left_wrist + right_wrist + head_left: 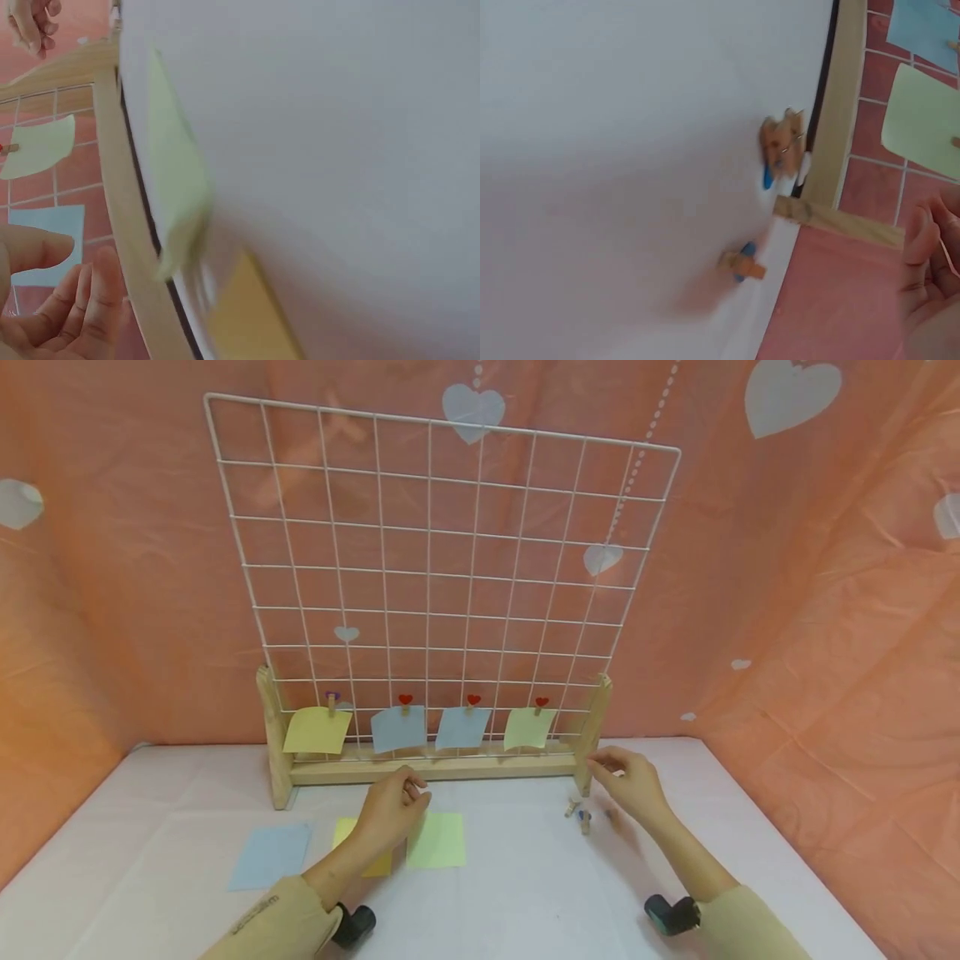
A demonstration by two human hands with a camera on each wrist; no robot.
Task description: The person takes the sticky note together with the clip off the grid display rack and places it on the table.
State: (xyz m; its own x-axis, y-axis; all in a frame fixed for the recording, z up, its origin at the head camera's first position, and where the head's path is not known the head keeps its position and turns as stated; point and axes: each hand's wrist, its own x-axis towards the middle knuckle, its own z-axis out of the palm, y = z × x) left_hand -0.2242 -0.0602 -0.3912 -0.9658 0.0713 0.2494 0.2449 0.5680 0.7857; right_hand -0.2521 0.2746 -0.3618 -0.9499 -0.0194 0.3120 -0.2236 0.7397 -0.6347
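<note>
From my remote seat I am looking down at a white table (525, 893), and starting at the far left a blue paper square (272, 853) is lying flat on it by itself. Next to it a yellow paper square (358, 847) is lying partly under the left forearm, and just right of that a pale green paper square (437, 840) is lying with its near-left edge close to the left hand (390, 810). That hand is hovering above the gap between the yellow and green squares with its fingers loosely curled; from the left wrist view the fingers (82, 300) are looking relaxed and pinching nothing. Behind the hand a white wire grid (442, 552) is standing upright in a wooden base (435, 768), and four notes are hanging along its bottom row from small pegs: a yellow note (317, 731), a blue note (398, 727), a second blue note (462, 727) and a green note (529, 727). Moving right, a few small wooden pegs (587, 814) are lying on the table near the right post of the base. The right hand (628, 781) is hovering just above and beside them, fingertips drawn together near the post; it may be pinching a peg, but the blur is keeping me from telling.
</note>
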